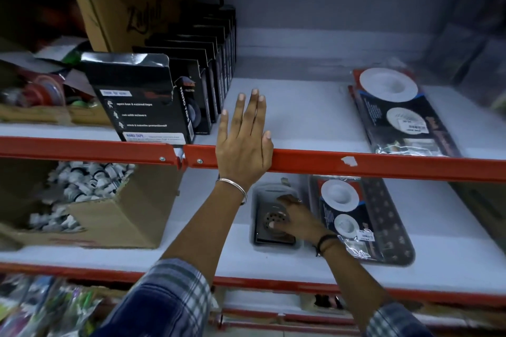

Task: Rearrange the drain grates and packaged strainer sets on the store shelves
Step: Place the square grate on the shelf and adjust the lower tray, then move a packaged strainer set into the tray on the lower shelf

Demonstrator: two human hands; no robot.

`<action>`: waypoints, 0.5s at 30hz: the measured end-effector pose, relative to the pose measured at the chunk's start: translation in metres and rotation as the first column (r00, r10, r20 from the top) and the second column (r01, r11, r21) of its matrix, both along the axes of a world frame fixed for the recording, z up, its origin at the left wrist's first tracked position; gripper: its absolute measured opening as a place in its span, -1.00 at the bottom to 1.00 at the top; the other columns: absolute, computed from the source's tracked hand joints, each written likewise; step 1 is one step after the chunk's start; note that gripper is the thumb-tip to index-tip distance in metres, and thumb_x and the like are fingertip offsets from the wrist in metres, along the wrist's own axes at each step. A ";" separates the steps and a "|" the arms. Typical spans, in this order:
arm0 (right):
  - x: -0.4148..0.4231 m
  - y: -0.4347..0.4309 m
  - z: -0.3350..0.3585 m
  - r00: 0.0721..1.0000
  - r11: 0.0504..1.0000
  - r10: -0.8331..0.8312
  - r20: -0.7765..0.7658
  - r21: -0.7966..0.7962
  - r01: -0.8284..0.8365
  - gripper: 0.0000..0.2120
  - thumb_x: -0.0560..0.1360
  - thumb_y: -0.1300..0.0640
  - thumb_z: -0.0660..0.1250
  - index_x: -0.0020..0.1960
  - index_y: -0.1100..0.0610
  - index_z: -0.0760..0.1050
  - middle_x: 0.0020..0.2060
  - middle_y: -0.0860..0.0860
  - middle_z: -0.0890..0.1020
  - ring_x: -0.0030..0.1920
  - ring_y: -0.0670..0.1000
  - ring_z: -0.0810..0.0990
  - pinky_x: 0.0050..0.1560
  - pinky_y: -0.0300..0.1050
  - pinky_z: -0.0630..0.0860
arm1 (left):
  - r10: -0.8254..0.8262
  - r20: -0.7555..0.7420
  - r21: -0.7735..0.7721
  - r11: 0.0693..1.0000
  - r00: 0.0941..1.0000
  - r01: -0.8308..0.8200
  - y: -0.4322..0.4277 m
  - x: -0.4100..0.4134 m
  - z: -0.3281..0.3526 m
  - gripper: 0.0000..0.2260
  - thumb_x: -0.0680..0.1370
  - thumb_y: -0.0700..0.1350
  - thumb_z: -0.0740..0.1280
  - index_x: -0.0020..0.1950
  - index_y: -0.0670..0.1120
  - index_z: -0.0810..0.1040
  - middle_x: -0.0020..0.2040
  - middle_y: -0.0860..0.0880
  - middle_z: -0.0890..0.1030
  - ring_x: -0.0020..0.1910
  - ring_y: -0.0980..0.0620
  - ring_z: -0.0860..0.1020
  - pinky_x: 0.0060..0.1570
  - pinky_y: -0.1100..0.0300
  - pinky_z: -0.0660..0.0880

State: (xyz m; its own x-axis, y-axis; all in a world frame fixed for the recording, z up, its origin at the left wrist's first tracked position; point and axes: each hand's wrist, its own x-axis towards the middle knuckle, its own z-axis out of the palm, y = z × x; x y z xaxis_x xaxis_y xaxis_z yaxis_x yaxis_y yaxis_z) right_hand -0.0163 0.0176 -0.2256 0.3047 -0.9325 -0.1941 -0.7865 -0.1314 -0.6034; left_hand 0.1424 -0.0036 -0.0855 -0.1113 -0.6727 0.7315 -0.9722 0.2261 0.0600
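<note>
A square metal drain grate in clear wrapping lies on the lower shelf. My right hand rests on it, fingers curled over its round perforated centre. Just right of it lies a packaged strainer set with two white discs. A second packaged strainer set lies flat on the upper shelf. My left hand lies flat with fingers spread on the upper shelf's front, over the red rail, holding nothing.
A row of black tape boxes stands left of my left hand. A cardboard box of white fittings fills the lower shelf's left. Cluttered items sit at the far upper left. Bagged goods hang below.
</note>
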 end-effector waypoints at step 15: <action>-0.111 0.095 0.190 0.824 0.976 -0.015 0.567 -0.171 0.136 -0.68 0.49 0.23 0.35 0.24 0.15 0.49 0.20 -0.02 0.59 0.17 -0.17 0.57 0.11 -0.30 0.52 | -0.249 -0.152 0.141 0.952 0.956 0.271 0.034 -0.059 0.044 -0.41 0.56 0.08 -0.06 0.53 -0.14 -0.07 0.57 -0.08 0.02 0.55 -0.01 0.00 0.49 0.02 -0.03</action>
State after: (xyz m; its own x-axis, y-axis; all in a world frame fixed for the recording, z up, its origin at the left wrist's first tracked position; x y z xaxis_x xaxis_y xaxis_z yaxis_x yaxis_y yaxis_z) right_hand -0.1273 0.1123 -0.0356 0.2308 -0.9569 0.1760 -0.3337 -0.2478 -0.9095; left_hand 0.0838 0.0299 -0.0417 -0.2086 -0.7416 0.6376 -0.8622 0.4472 0.2381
